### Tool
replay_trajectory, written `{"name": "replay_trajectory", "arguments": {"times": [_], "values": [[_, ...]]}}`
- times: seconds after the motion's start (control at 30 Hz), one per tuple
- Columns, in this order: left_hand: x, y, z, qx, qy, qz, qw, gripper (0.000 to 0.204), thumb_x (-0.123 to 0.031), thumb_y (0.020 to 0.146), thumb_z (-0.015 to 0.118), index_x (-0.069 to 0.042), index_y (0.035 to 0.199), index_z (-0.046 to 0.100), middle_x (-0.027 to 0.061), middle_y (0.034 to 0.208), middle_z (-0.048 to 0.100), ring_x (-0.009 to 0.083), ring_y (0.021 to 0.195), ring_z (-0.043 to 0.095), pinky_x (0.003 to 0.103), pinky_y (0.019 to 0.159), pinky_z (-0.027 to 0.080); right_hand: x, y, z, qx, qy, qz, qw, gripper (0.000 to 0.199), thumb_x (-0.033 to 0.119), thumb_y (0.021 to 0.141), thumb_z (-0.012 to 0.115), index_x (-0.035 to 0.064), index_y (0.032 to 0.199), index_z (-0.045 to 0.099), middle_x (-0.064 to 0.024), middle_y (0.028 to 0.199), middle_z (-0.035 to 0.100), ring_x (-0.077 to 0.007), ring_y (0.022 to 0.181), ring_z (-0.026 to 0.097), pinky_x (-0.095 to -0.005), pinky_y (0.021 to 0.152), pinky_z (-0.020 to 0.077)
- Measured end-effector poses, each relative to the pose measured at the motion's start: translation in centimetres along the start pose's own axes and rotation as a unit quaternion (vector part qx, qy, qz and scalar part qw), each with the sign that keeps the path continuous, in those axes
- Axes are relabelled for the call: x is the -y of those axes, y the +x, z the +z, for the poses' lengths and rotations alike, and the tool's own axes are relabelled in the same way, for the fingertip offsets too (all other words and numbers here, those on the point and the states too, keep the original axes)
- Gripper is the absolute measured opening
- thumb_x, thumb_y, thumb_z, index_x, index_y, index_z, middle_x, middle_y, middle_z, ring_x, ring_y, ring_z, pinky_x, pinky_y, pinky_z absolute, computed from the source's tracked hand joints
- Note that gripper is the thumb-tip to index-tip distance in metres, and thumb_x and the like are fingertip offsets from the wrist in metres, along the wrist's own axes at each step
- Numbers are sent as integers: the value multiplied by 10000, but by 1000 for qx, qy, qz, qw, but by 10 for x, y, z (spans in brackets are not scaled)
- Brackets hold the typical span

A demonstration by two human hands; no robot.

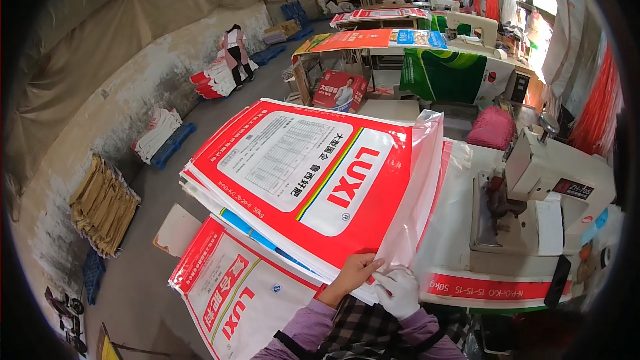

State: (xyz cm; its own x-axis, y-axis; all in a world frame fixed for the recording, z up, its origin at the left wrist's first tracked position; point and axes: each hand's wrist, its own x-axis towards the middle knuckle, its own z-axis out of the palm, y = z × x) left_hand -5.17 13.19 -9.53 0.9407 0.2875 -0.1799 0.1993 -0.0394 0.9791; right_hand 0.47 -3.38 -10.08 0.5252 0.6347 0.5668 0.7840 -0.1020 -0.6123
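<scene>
A stack of red and white printed woven sacks [273,160] lies across the table before me. Along the top sack's right edge, a clear plastic liner [408,217] sticks out, wrinkled and standing up at the far end. My left hand [355,272], bare, pinches the liner's near corner between thumb and fingers. Close beside it, my right hand [399,291], in a white glove, is closed on the same corner of the liner. The hands nearly touch, and the exact fold between their fingers is hidden.
At right stands a white industrial sewing machine [557,173] on a sack-covered table. Another printed sack [233,293] hangs at lower left. Brown sacks [103,205] are stacked by the wall. Farther off, a person [236,57] stands beside white-and-red sacks. A pink bundle [491,127] lies behind the machine.
</scene>
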Motion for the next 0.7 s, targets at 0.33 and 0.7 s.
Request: {"name": "replay_trajectory", "arguments": {"times": [0.33,0.7], "values": [[4,-1,1,9,44,15,999,293,-288,952,639,0,947,687,-19,631,522,44,547,484,229,506,417,3,-11,3,-29,-22,-9,999,255,122,712,717,133,967,731,-37,781,595,-257,789,618,-433,841,480],[3,-1,6,-20,45,32,998,288,-256,934,666,6,816,642,-16,591,523,43,523,489,239,472,375,-5,-24,7,-46,-23,-9,999,353,106,702,697,133,1053,700,-60,898,615,-313,912,604,-453,847,484]]}}
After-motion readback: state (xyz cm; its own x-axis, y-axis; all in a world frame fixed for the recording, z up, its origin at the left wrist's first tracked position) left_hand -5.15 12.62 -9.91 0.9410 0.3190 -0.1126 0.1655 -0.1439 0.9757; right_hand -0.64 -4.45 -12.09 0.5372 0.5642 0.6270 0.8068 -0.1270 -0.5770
